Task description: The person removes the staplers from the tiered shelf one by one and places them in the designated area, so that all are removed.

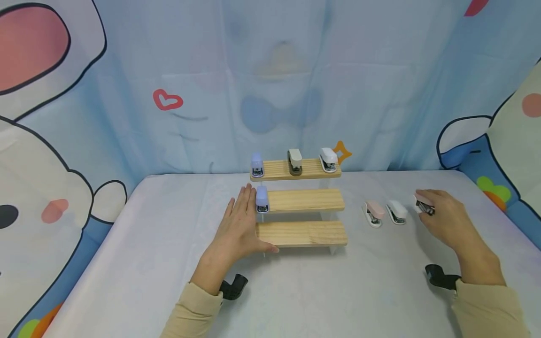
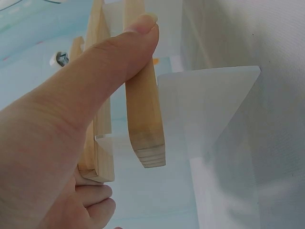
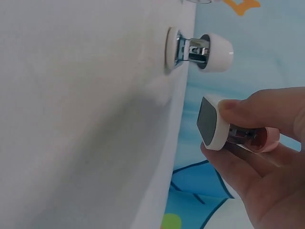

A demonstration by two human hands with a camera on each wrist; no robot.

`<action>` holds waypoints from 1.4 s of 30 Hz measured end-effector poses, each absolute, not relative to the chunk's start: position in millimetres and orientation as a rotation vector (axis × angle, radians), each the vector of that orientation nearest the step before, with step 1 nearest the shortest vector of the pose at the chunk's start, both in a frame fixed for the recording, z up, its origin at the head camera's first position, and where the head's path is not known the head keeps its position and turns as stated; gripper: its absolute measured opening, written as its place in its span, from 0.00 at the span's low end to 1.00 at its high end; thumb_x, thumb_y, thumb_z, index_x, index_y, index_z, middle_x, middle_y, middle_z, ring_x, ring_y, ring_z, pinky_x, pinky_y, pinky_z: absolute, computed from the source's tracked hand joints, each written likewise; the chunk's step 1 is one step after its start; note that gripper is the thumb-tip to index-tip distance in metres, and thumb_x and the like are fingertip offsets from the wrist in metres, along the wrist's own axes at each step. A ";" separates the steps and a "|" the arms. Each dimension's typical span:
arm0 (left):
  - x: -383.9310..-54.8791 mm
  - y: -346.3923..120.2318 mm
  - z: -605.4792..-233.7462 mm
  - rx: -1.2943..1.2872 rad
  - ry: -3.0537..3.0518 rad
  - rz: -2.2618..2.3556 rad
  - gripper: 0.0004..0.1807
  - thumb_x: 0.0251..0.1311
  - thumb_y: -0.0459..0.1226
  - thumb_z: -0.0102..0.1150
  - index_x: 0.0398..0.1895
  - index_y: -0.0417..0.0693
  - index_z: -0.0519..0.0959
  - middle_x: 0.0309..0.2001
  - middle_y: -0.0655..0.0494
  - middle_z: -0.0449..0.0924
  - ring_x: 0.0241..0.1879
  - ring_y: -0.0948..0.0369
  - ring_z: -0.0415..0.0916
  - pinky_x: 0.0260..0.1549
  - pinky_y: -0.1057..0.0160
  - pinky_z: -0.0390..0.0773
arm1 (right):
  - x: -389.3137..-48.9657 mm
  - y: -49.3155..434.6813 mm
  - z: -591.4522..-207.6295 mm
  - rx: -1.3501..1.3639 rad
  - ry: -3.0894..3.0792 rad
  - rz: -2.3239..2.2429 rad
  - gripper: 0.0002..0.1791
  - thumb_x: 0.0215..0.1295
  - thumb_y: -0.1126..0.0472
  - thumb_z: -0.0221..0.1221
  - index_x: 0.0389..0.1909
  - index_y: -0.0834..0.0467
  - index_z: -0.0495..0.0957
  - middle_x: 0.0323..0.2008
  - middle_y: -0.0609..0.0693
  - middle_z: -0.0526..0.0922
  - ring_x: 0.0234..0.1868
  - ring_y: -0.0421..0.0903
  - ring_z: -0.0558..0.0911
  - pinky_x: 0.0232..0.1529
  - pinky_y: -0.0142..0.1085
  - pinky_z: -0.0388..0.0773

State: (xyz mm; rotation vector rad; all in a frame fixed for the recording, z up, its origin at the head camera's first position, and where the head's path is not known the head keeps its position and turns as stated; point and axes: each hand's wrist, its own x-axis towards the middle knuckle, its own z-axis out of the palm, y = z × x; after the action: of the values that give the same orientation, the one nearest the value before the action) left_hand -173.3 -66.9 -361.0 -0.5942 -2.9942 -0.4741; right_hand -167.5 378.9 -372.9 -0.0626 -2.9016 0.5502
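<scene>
My right hand [image 1: 445, 216] pinches a small pink stapler [image 3: 219, 128] by its white base. Its dark underside shows in the right wrist view, raised off the tabletop. To its left stand a white stapler [image 1: 396, 212] and another pink stapler [image 1: 374, 213]. My left hand [image 1: 241, 230] rests against the left end of a three-tier wooden rack [image 1: 302, 234], fingers straight, with its thumb across the front of the lowest board [image 2: 145, 114]. A lilac stapler [image 1: 262, 199] sits at the left of the middle shelf, beside my fingertips.
On the top shelf stand a lilac stapler [image 1: 257, 165], a grey-and-cream stapler [image 1: 295, 162] and a white stapler [image 1: 328, 159]. Translucent side supports [image 2: 205, 105] carry the boards. A white cloth covers the table, and a blue cartoon curtain [image 1: 203, 117] hangs behind.
</scene>
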 end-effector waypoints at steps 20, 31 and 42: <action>-172.9 -67.0 -359.4 -0.597 -2.982 -0.454 0.80 0.31 0.65 0.78 0.79 0.36 0.40 0.80 0.43 0.35 0.80 0.50 0.37 0.78 0.48 0.42 | -173.8 391.9 -380.6 -0.143 -3.065 0.579 0.31 0.61 0.72 0.58 0.65 0.71 0.63 0.61 0.81 0.60 0.57 0.78 0.64 0.54 0.73 0.67; -172.6 -67.2 -360.2 -0.597 -2.985 -0.468 0.80 0.31 0.65 0.79 0.79 0.36 0.41 0.80 0.42 0.35 0.80 0.50 0.37 0.78 0.48 0.42 | -172.1 390.5 -377.2 -0.165 -3.083 0.583 0.32 0.62 0.67 0.60 0.65 0.71 0.61 0.59 0.81 0.60 0.51 0.74 0.67 0.48 0.70 0.73; -173.2 -66.4 -360.3 -0.590 -3.001 -0.467 0.80 0.31 0.65 0.78 0.79 0.37 0.39 0.81 0.44 0.35 0.81 0.51 0.34 0.78 0.49 0.41 | -163.2 361.2 -354.8 -0.069 -2.902 0.590 0.28 0.68 0.63 0.57 0.66 0.67 0.66 0.65 0.77 0.60 0.57 0.75 0.66 0.50 0.71 0.72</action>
State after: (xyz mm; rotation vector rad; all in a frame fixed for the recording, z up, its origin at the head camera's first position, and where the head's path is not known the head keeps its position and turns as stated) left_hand -173.2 -66.4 -360.3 -0.5898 -3.0007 -0.4665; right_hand -163.2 361.2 -354.8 -0.0695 -2.9020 0.5901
